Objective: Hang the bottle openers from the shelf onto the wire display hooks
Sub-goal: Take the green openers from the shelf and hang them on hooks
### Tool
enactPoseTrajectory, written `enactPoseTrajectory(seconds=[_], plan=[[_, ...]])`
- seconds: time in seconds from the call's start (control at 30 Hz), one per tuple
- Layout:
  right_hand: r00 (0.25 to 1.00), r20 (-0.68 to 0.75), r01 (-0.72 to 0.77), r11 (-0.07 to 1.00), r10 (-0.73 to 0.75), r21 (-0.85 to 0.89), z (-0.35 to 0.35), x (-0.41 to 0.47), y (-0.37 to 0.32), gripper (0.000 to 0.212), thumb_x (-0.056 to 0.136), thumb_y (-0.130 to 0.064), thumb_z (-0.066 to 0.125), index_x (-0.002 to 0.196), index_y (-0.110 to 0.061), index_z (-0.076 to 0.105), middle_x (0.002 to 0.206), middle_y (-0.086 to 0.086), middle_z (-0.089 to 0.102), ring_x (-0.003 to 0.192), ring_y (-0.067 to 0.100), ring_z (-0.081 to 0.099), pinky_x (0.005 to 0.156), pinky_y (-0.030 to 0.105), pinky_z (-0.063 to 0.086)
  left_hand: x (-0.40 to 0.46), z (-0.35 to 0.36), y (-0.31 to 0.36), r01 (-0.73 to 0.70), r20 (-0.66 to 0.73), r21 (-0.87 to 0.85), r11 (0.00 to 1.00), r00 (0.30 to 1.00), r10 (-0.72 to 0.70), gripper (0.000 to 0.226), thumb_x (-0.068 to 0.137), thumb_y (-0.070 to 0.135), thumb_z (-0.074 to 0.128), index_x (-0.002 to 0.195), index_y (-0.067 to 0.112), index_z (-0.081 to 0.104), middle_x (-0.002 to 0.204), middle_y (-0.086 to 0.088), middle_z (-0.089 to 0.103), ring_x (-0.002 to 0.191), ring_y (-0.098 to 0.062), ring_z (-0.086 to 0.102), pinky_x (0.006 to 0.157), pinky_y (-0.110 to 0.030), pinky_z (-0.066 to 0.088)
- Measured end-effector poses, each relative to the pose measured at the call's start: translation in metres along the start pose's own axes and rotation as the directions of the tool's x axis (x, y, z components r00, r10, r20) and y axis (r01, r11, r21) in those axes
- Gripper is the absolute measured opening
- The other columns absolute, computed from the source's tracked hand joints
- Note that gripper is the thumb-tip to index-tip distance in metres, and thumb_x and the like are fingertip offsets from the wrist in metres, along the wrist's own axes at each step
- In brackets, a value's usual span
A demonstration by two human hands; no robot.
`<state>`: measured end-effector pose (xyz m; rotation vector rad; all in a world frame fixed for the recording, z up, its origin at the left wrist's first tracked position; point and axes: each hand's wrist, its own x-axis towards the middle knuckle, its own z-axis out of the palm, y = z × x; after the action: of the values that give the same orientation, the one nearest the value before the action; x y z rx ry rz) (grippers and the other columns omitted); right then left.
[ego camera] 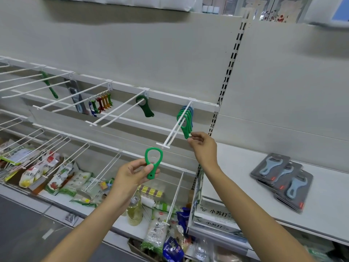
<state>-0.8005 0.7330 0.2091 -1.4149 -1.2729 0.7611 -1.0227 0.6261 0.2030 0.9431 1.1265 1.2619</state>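
My left hand [132, 173] pinches a green loop-shaped bottle opener [153, 161] by its handle, holding it upright just below the tip of a white wire hook [171, 136]. Several green and blue openers [186, 120] hang on that hook near the back rail. My right hand [203, 146] pinches the lower end of the frontmost hanging green opener. A stack of carded grey-blue openers [283, 178] lies on the white shelf [236, 167] to the right.
Other hooks on the rail carry a dark green opener [144, 105], coloured keyring openers [100, 104], a grey-blue opener [76, 97] and a long green one [49, 85]. Below, lower hooks and a shelf hold food packets [62, 176]. Boxes [215, 214] sit under the right shelf.
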Motion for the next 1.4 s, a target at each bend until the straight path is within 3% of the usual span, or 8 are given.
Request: enactPoseTrajectory(seconds=[0.2, 0.3, 0.43, 0.53, 0.67, 0.83, 1.0, 1.4], plan=[[0.949, 0.307, 0.044, 0.996, -0.065, 0.077, 0.001, -0.086, -0.016, 0.021, 0.093, -0.014, 0.071, 0.114, -0.011, 0.071, 0.107, -0.001, 0.073, 0.099, 0.009, 0.068, 0.091, 0.023, 0.054, -0.005, 0.014, 0.003, -0.015, -0.056, -0.014, 1.0, 0.998, 0.014, 0.019, 0.085, 0.004, 0.073, 0.102, 0.011, 0.075, 0.097, -0.006, 0.079, 0.093, -0.018, 0.074, 0.079, -0.021, 0.059], [0.893, 0.429, 0.091, 0.989, -0.132, 0.115, 0.004, -0.116, -0.02, 0.025, 0.092, -0.015, 0.072, 0.117, -0.014, 0.071, 0.108, -0.004, 0.075, 0.101, 0.009, 0.071, 0.092, 0.024, 0.056, -0.012, 0.02, 0.002, -0.026, 0.007, -0.048, 0.999, 1.0, 0.026, 0.017, 0.083, 0.006, 0.073, 0.099, 0.011, 0.076, 0.098, -0.009, 0.079, 0.095, -0.02, 0.074, 0.088, -0.028, 0.059], [0.916, 0.369, 0.103, 0.981, -0.158, 0.164, 0.003, -0.128, -0.021, 0.022, 0.09, -0.011, 0.073, 0.113, -0.013, 0.074, 0.104, 0.0, 0.077, 0.097, 0.015, 0.073, 0.093, 0.035, 0.058, -0.022, 0.024, 0.002, -0.056, 0.075, -0.009, 0.998, 0.996, 0.057, 0.027, 0.076, 0.015, 0.076, 0.102, 0.009, 0.076, 0.101, -0.011, 0.079, 0.099, -0.024, 0.074, 0.097, -0.04, 0.056], [0.932, 0.326, 0.106, 0.98, -0.158, 0.17, -0.002, -0.13, -0.024, 0.017, 0.089, -0.006, 0.073, 0.103, -0.013, 0.077, 0.093, 0.001, 0.079, 0.089, 0.017, 0.074, 0.088, 0.034, 0.06, -0.028, 0.025, 0.009, -0.13, 0.098, 0.059, 0.99, 0.987, 0.124, 0.032, 0.075, 0.018, 0.077, 0.107, 0.014, 0.074, 0.101, -0.007, 0.079, 0.095, -0.02, 0.075, 0.096, -0.042, 0.056], [0.948, 0.272, 0.126, 0.979, -0.166, 0.158, -0.006, -0.129, -0.03, 0.019, 0.089, -0.006, 0.073, 0.104, -0.017, 0.077, 0.089, 0.001, 0.078, 0.084, 0.017, 0.074, 0.083, 0.033, 0.061, -0.031, 0.02, 0.03, -0.333, 0.04, 0.192, 0.923, 0.943, 0.332, 0.047, 0.078, 0.028, 0.074, 0.124, 0.022, 0.066, 0.109, 0.0, 0.072, 0.092, -0.015, 0.072, 0.085, -0.025, 0.058], [0.963, 0.21, 0.143, 0.98, -0.169, 0.136, -0.008, -0.122, -0.035, 0.021, 0.091, -0.006, 0.072, 0.106, -0.019, 0.077, 0.091, -0.002, 0.078, 0.085, 0.016, 0.073, 0.081, 0.03, 0.061, -0.03, 0.016, 0.064, -0.499, 0.056, 0.251, 0.829, 0.863, 0.503, 0.032, 0.085, 0.023, 0.071, 0.117, 0.019, 0.071, 0.102, -0.001, 0.073, 0.096, -0.011, 0.069, 0.086, -0.02, 0.055], [0.964, 0.176, 0.189, 0.98, -0.197, 0.06, -0.004, -0.116, -0.037, 0.021, 0.092, -0.011, 0.07, 0.108, -0.023, 0.078, 0.089, -0.007, 0.077, 0.083, 0.016, 0.071, 0.084, 0.045, 0.059, -0.021, 0.019, 0.076, -0.535, 0.122, 0.361, 0.764, 0.839, 0.53, 0.014, 0.088, 0.015, 0.073, 0.101, 0.018, 0.077, 0.097, 0.006, 0.076, 0.095, -0.009, 0.071, 0.084, -0.018, 0.055], [0.965, 0.173, 0.198, 0.98, -0.196, 0.002, 0.001, -0.092, -0.03, 0.022, 0.091, -0.008, 0.069, 0.103, -0.024, 0.078, 0.081, -0.004, 0.075, 0.076, 0.016, 0.07, 0.081, 0.047, 0.059, -0.017, 0.021, 0.075, -0.497, 0.126, 0.376, 0.782, 0.863, 0.489, 0.012, 0.085, 0.021, 0.073, 0.095, 0.017, 0.078, 0.093, 0.005, 0.077, 0.091, -0.009, 0.072, 0.083, -0.018, 0.055]])
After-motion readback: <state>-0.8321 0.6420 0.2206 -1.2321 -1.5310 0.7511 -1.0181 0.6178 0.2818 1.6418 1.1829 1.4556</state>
